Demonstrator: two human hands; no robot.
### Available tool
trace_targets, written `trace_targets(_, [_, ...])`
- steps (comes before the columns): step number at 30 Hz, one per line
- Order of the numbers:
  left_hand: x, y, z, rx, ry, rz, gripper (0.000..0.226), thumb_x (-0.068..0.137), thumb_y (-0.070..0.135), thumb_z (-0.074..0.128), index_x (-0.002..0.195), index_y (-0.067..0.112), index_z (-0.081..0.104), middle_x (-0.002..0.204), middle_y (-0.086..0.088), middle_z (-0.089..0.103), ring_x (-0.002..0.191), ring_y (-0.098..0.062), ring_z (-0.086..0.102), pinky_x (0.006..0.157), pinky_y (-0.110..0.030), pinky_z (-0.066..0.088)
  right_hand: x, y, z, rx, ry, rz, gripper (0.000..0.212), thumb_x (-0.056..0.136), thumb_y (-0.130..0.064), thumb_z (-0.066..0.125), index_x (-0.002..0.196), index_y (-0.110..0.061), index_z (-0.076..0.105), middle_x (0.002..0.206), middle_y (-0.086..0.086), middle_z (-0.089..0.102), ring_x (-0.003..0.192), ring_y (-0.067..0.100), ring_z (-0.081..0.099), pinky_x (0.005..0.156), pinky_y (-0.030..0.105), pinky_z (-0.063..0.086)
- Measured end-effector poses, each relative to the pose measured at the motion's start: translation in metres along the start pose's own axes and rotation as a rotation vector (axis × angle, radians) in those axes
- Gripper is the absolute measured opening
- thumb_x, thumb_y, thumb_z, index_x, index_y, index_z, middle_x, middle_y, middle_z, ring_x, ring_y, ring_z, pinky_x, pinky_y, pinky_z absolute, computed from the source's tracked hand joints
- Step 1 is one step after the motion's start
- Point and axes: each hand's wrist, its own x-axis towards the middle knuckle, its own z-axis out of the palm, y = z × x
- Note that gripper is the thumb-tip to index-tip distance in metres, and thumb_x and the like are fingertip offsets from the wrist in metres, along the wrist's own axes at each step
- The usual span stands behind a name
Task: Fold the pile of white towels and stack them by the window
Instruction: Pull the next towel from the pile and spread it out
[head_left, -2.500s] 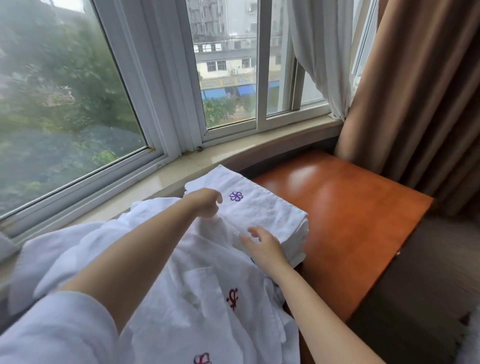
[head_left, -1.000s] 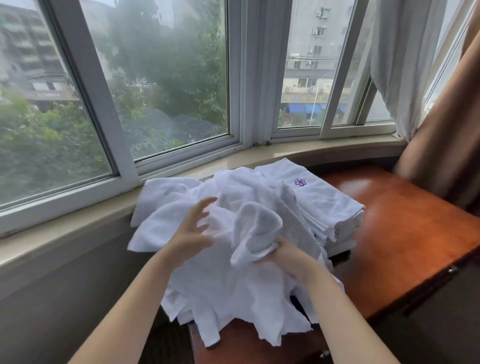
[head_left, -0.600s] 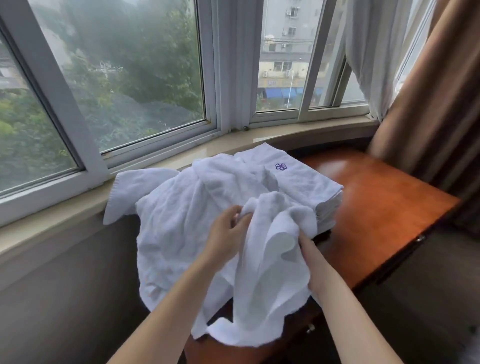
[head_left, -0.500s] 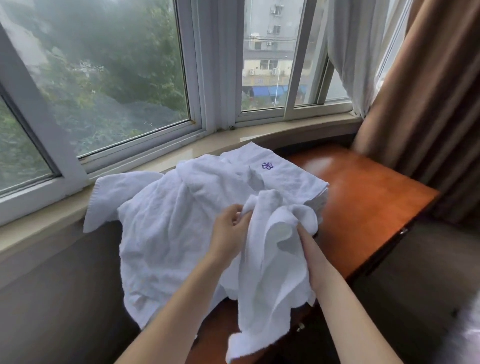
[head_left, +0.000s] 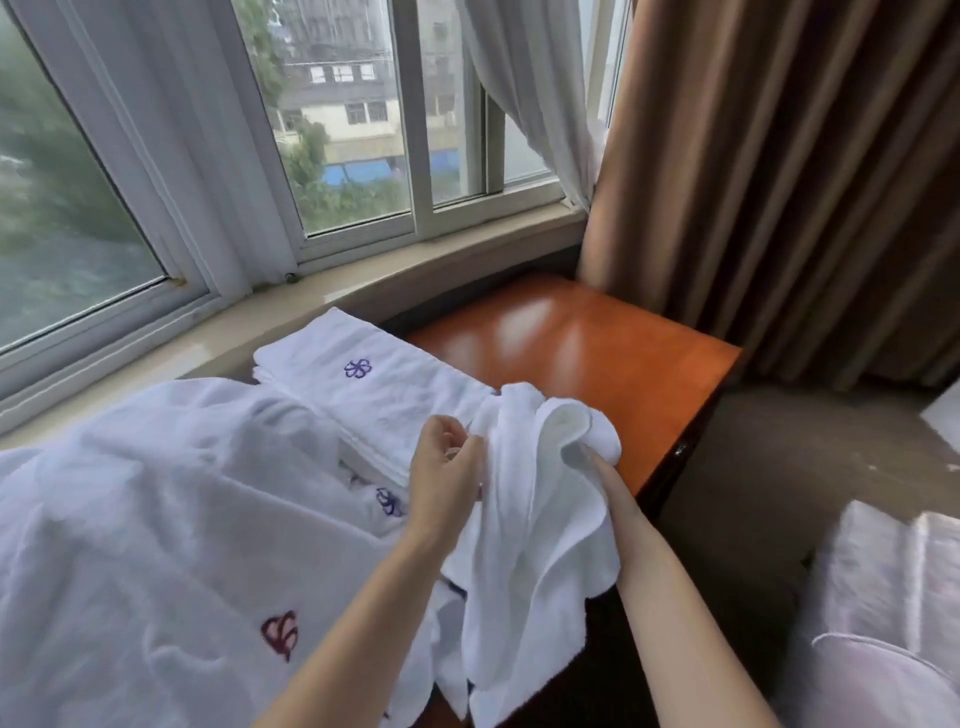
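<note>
Head view: looking down at a wooden table pushed up against a bay window, both bare arms reaching in from the bottom.
Towel in hand: one white towel (head_left: 535, 525) is held up off the table between both hands, all bunched and rumpled, its lower part hanging down past the table's front edge.
Left hand: the left hand (head_left: 447, 478) has its fingers curled in, pinching the towel's top edge on the left side.
Right hand: the right hand (head_left: 605, 475) is mostly tucked under a fold, so only the wrist and part of the hand show, but the cloth wraps over the fingers and it's clearly gripping the towel from the right.
Folded stack: a neat stack of folded towels (head_left: 374, 389) sits on the table just behind the hands, right beside the window sill, with a purple flower emblem (head_left: 358, 368) on the top one.
Unfolded pile: a big loose pile of white towels (head_left: 156, 519) fills the left and bottom left, touching the stack, with a red emblem (head_left: 280, 633) and another purple one showing.
Table: the glossy orange-brown table (head_left: 597, 353) is bare on its right half.
Sill and window: the pale window sill (head_left: 363, 283) curves along behind the stack, under white window frames.
Curtains: a sheer white curtain (head_left: 535, 88) hangs at the window, a brown curtain (head_left: 779, 171) beside it on the right.
Bottom right: something white and padded, can't tell what.
</note>
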Motion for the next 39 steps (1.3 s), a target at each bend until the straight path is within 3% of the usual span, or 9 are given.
trace_targets(4, [0.036, 0.005, 0.079, 0.054, 0.011, -0.033, 0.013, 0.085, 0.005, 0.053, 0.075, 0.011, 0.048, 0.056, 0.003, 0.041, 0.046, -0.008, 0.036, 0.042, -0.019, 0.032, 0.035, -0.057, -0.059, 0.044, 0.037, 0.03, 0.026, 0.1, -0.031, 0.048, 0.081, -0.017, 0.06, 0.05, -0.005, 0.063, 0.056, 0.009, 0.063, 0.06, 0.026, 0.043])
trace_targets(7, [0.065, 0.008, 0.132, 0.042, 0.04, -0.065, 0.01, 0.086, 0.009, 0.055, 0.077, 0.006, 0.059, 0.063, -0.002, 0.049, 0.058, -0.013, 0.043, 0.051, -0.024, 0.035, 0.071, -0.091, -0.099, -0.015, 0.016, 0.047, 0.028, 0.099, -0.032, 0.049, 0.079, -0.016, 0.061, 0.05, -0.004, 0.063, 0.052, 0.008, 0.064, 0.062, 0.028, 0.04])
trace_targets(12, [0.112, 0.007, 0.195, -0.002, 0.073, -0.145, 0.014, 0.09, 0.013, 0.055, 0.088, 0.009, 0.068, 0.066, 0.002, 0.054, 0.065, -0.015, 0.047, 0.055, -0.026, 0.036, 0.129, -0.138, -0.141, -0.096, -0.008, 0.099, 0.033, 0.097, -0.044, 0.05, 0.097, -0.018, 0.069, 0.077, 0.0, 0.076, 0.087, 0.018, 0.067, 0.073, 0.032, 0.05])
trace_targets(17, [0.159, 0.0, 0.229, -0.018, 0.066, -0.2, 0.021, 0.079, 0.026, 0.056, 0.09, 0.012, 0.067, 0.07, -0.001, 0.056, 0.069, -0.017, 0.048, 0.057, -0.027, 0.038, 0.178, -0.168, -0.154, -0.142, -0.007, 0.17, 0.038, 0.095, -0.046, 0.053, 0.101, -0.015, 0.072, 0.096, 0.008, 0.075, 0.088, 0.022, 0.071, 0.083, 0.035, 0.053])
trace_targets(24, [0.227, -0.02, 0.286, -0.139, -0.097, -0.33, 0.019, 0.086, 0.029, 0.062, 0.07, 0.019, 0.065, 0.068, 0.002, 0.057, 0.064, -0.016, 0.051, 0.063, -0.03, 0.042, 0.226, -0.204, -0.188, -0.099, 0.065, 0.165, 0.036, 0.096, -0.046, 0.053, 0.098, -0.018, 0.075, 0.1, 0.01, 0.075, 0.089, 0.023, 0.073, 0.085, 0.041, 0.055])
trace_targets(29, [0.249, -0.021, 0.341, -0.162, -0.268, -0.384, 0.033, 0.086, 0.039, 0.059, 0.091, 0.007, 0.066, 0.081, -0.003, 0.06, 0.075, -0.017, 0.056, 0.072, -0.032, 0.044, 0.253, -0.229, -0.236, -0.135, 0.059, 0.137, 0.041, 0.093, -0.051, 0.055, 0.115, -0.02, 0.07, 0.113, 0.011, 0.071, 0.106, 0.026, 0.068, 0.097, 0.046, 0.051])
trace_targets(32, [0.259, -0.02, 0.382, -0.108, -0.296, -0.421, 0.034, 0.085, 0.045, 0.057, 0.088, 0.014, 0.072, 0.081, -0.002, 0.067, 0.075, -0.019, 0.062, 0.075, -0.034, 0.048, 0.275, -0.25, -0.273, -0.211, 0.072, 0.163, 0.05, 0.089, -0.059, 0.057, 0.121, -0.022, 0.067, 0.117, 0.006, 0.07, 0.109, 0.022, 0.067, 0.101, 0.044, 0.049])
trace_targets(35, [0.271, -0.02, 0.421, -0.039, -0.235, -0.46, 0.037, 0.077, 0.052, 0.058, 0.086, 0.019, 0.073, 0.087, -0.004, 0.072, 0.085, -0.027, 0.069, 0.084, -0.04, 0.053, 0.306, -0.271, -0.314, -0.303, 0.125, 0.145, 0.085, 0.059, -0.078, 0.072, 0.124, -0.024, 0.062, 0.124, 0.006, 0.067, 0.112, 0.021, 0.065, 0.102, 0.045, 0.048])
trace_targets(39, [0.279, -0.018, 0.462, -0.025, -0.039, -0.47, 0.037, 0.076, 0.056, 0.056, 0.086, 0.026, 0.075, 0.09, -0.002, 0.074, 0.087, -0.026, 0.07, 0.084, -0.043, 0.056, 0.334, -0.31, -0.351, -0.429, -0.035, 0.213, 0.1, 0.054, -0.085, 0.065, 0.135, -0.028, 0.053, 0.128, -0.001, 0.063, 0.121, 0.017, 0.057, 0.11, 0.04, 0.04])
